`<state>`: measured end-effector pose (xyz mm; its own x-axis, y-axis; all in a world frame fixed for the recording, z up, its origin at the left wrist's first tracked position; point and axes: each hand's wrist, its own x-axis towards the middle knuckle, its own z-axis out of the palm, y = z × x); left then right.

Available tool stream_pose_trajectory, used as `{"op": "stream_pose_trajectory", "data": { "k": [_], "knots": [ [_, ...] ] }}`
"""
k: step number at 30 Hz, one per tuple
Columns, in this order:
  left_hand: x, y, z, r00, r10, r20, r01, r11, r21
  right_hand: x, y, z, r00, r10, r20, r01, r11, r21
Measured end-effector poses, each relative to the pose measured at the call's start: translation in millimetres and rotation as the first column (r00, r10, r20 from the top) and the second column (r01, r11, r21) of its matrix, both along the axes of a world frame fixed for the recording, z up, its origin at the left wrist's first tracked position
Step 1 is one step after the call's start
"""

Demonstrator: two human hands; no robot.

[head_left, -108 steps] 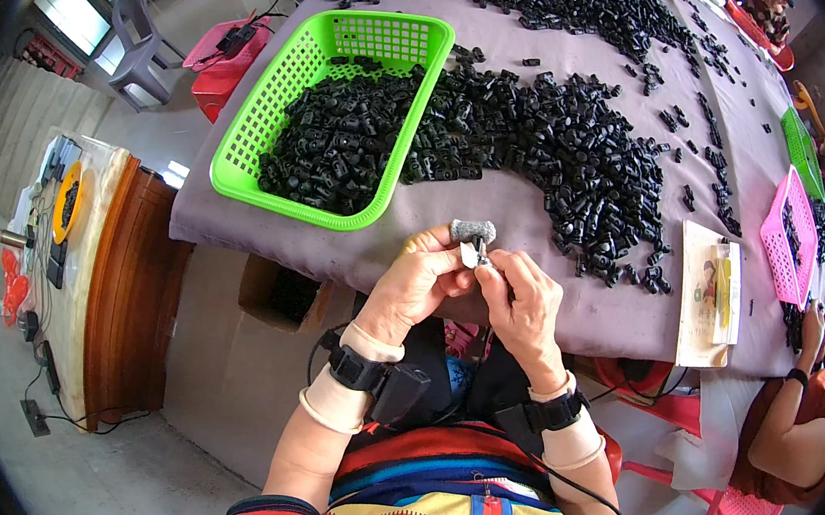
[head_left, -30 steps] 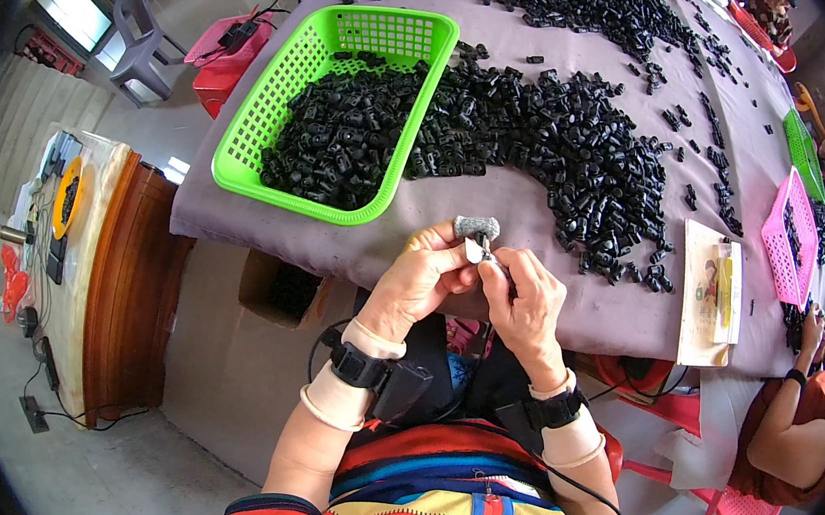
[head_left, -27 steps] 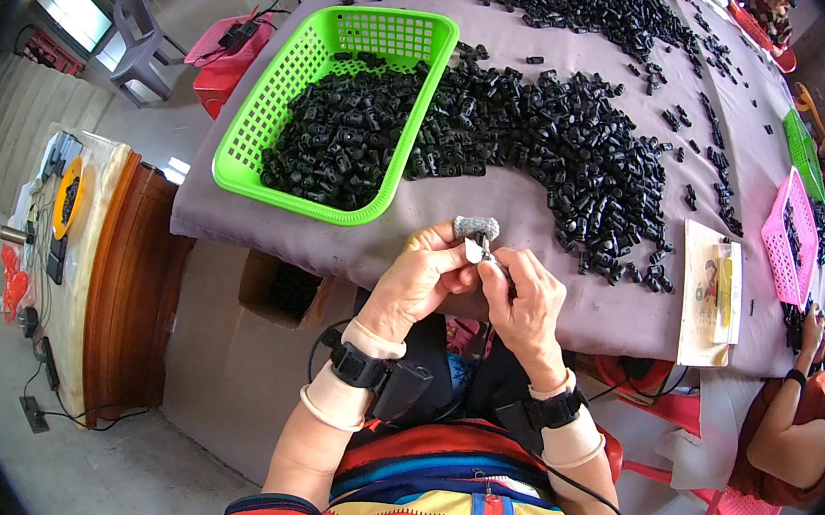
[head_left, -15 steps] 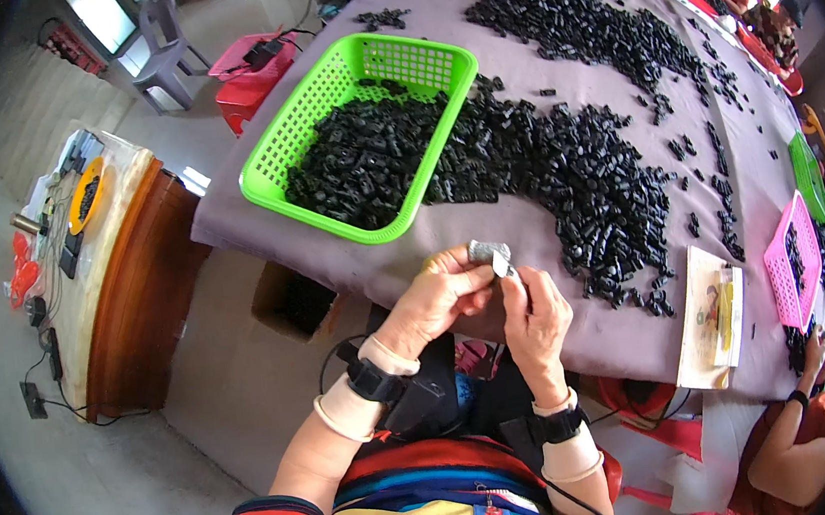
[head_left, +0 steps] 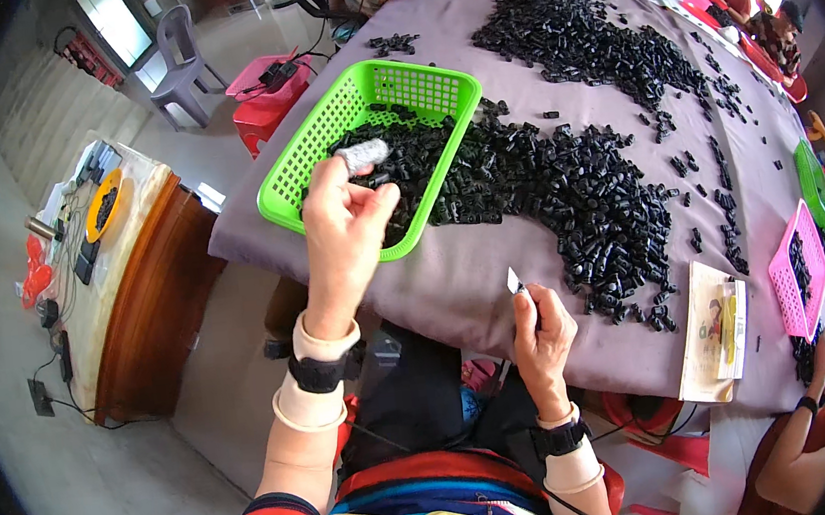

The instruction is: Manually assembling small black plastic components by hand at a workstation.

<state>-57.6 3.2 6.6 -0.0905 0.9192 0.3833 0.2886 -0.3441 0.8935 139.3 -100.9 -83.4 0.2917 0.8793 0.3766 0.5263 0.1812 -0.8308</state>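
My left hand is over the near side of a green plastic basket, thumb and index finger apart. A grey wrapping covers its index fingertip. The basket holds a heap of small black plastic parts; no part is plainly gripped by this hand. Close to the table's front edge, my right hand is closed on a small knife. Its pale, pointed blade sticks up past the thumb, while the fingers hide the rest of the tool.
A large pile of black parts spreads right of the basket on the cloth-covered table. A booklet lies at the right front edge, near a pink basket. Co-workers' arms show at right and far side. A wooden desk stands left.
My left hand has moved away from the right hand, up and left over the green basket. The right hand stays near the table edge with the blade, slightly lower. A co-worker's arm now shows at the far side.
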Motion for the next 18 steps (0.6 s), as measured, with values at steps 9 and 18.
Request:
{"op": "stream_pose_trajectory", "data": {
  "k": [9, 18],
  "knots": [
    [83, 6, -78, 0.930, -0.262, -0.257, 0.275, 0.961, 0.014, 1, -1, 0, 1.000, -0.006, -0.014, 0.006, 1.000, 0.023],
    [96, 19, -90, 0.800, -0.214, -0.561, 0.201, 0.976, -0.086, -1, -1, 1, 0.999, 0.005, -0.033, -0.003, 0.998, 0.056]
  ]
}}
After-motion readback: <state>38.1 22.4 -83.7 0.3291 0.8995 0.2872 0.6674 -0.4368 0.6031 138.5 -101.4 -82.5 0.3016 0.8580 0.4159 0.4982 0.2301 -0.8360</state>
